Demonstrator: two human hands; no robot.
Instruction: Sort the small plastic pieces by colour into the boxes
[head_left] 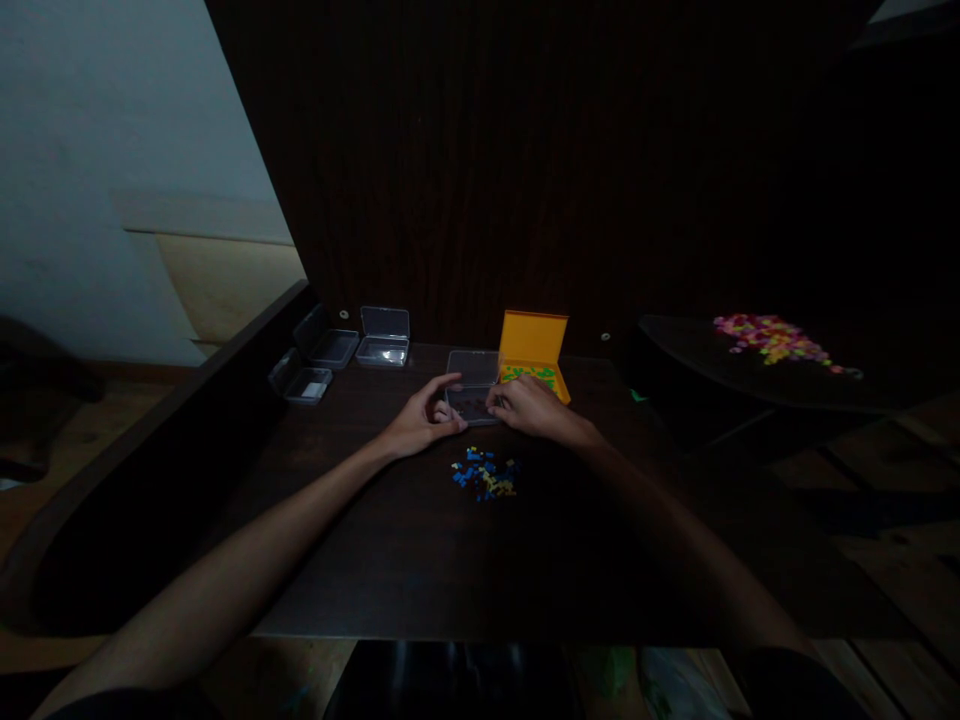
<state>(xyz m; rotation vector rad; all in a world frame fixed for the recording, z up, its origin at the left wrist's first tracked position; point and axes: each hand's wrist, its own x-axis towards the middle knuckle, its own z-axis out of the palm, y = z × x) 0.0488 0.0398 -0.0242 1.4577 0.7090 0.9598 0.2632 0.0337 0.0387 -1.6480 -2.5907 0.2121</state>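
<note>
A clear plastic box point(480, 416) stands with its lid raised on the dark table, a few small dark reddish pieces point(471, 407) lying in it. My left hand point(429, 417) grips the box's left side, one finger reaching up near the lid. Over the right part of the box, my right hand point(529, 405) has its fingers pinched together; whatever is between them is too small to make out. Just in front of the box lies a loose pile of small blue and yellow pieces point(486, 474). Behind my right hand, an open yellow box point(534, 338) holds bright green pieces point(546, 376).
Several other open clear boxes stand at the back left, one of them point(384, 350) near the upright dark panel point(450, 200). A heap of pink and yellow pieces point(776, 338) rests on a dark surface at right. A raised side board point(165, 440) borders the table's left.
</note>
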